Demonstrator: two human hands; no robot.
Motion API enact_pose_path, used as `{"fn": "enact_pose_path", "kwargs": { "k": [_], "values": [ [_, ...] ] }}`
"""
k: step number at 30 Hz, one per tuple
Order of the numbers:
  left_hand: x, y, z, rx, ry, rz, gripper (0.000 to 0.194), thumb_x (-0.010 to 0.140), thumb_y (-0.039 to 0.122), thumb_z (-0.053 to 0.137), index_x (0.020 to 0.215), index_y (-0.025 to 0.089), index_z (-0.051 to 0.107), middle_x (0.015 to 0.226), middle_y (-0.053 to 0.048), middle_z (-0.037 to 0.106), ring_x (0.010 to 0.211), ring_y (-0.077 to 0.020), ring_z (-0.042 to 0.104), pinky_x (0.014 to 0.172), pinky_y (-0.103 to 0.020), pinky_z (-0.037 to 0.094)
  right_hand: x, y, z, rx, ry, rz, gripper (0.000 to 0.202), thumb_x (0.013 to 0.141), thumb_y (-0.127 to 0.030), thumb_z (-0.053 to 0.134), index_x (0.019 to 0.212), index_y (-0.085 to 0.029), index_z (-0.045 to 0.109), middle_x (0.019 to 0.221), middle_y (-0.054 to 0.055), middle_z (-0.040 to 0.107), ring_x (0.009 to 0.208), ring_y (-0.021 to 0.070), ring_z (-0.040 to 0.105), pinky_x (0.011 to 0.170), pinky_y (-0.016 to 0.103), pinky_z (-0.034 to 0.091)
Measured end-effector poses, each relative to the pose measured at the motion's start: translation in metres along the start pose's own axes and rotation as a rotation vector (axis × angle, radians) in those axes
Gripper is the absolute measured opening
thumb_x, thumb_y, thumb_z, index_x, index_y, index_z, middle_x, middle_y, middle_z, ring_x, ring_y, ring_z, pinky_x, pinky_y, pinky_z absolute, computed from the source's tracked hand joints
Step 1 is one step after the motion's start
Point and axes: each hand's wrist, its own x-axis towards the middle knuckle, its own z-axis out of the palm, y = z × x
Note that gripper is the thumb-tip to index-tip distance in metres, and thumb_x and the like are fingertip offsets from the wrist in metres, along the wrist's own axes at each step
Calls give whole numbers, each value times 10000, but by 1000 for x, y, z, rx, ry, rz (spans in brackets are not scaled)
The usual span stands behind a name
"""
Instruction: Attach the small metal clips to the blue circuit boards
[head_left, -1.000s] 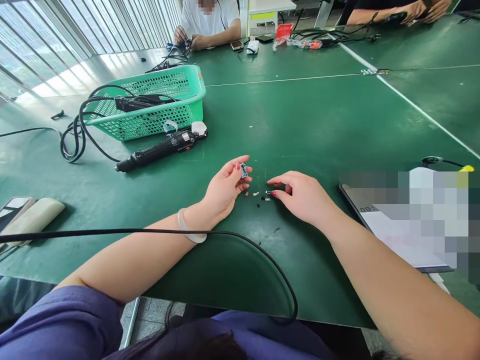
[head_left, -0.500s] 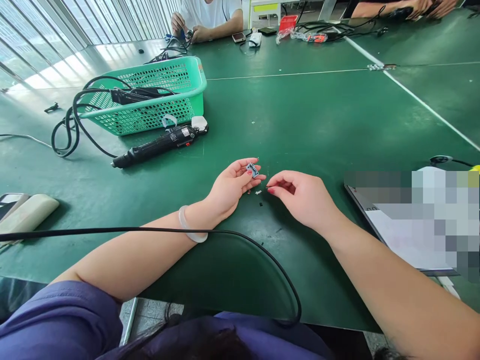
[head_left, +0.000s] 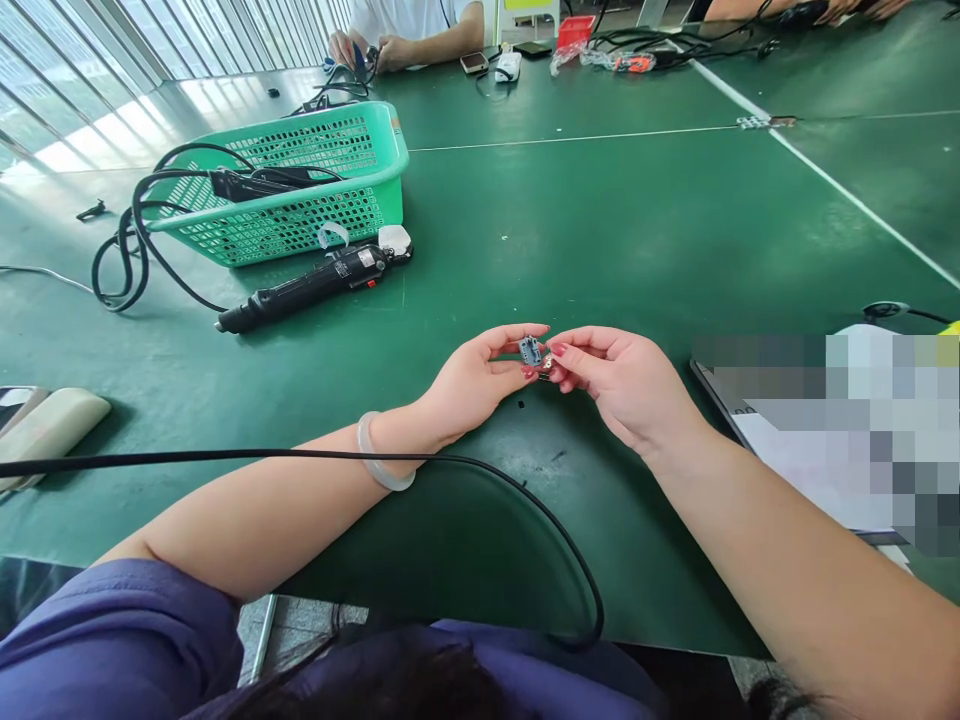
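Over the green tabletop [head_left: 637, 240], fingers of the left hand [head_left: 474, 380] and right hand [head_left: 634, 385] grasp, respectively, a blue-grey part [head_left: 530, 350] and tiny piece [head_left: 548, 362], presumably light, rigid, best edge-held.

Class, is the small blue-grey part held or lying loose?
Held: the blue-grey part sits in the left hand, between thumb and fingers.

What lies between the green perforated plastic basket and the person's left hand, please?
The head view shows a black cylindrical power tool lying on the green tabletop between the basket and left hand.
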Motion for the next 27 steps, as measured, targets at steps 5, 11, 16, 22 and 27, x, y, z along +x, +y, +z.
{"fn": "enact_pose_path", "kwargs": {
  "k": [5, 11, 16, 22, 27],
  "values": [
    [-4, 3, 3, 107, 1, -16, 439, 818, 143, 689, 1249, 186, 620, 1101, -55, 684, 888, -134, 696, 946, -340, 507, -2, -3, 2, 7, 36, 31, 437, 484, -481, 922, 685, -160, 704, 567, -22, 603, 507, 51, 442, 479, 214, 345],
    [-3, 3, 5, 67, 9, -31, 379, 868, 167, 646, 1247, 162, 626, 1026, -53, 691, 925, -132, 699, 902, -292, 529, -2, -1, 5, -34, 25, 22, 475, 484, -533, 909, 677, -158, 690, 620, 10, 652, 520, 61, 441, 486, 232, 323],
    [-2, 4, 6, 35, 12, -50, 367, 876, 150, 632, 1243, 143, 631, 986, -59, 704, 920, -129, 702, 874, -276, 542, -1, 2, 2, -134, 11, -40, 378, 597, -495, 869, 704, -177, 695, 657, 14, 673, 583, 99, 538, 575, 261, 431],
    [-2, 3, 4, -52, 12, -87, 363, 886, 181, 627, 1245, 132, 630, 1035, -92, 736, 923, -122, 700, 876, -270, 537, -3, 4, -2, -361, 10, -250, 143, 767, -313, 739, 869, -213, 731, 804, 12, 703, 710, 152, 633, 719, 330, 510],
    [-1, 0, 2, -100, -43, -88, 361, 862, 217, 670, 1218, 158, 663, 1066, -93, 741, 931, -143, 709, 900, -304, 528, -4, 2, -2, -487, 44, -315, 54, 795, -251, 673, 804, -215, 712, 802, 12, 707, 713, 160, 632, 725, 339, 502]
  ]
}}
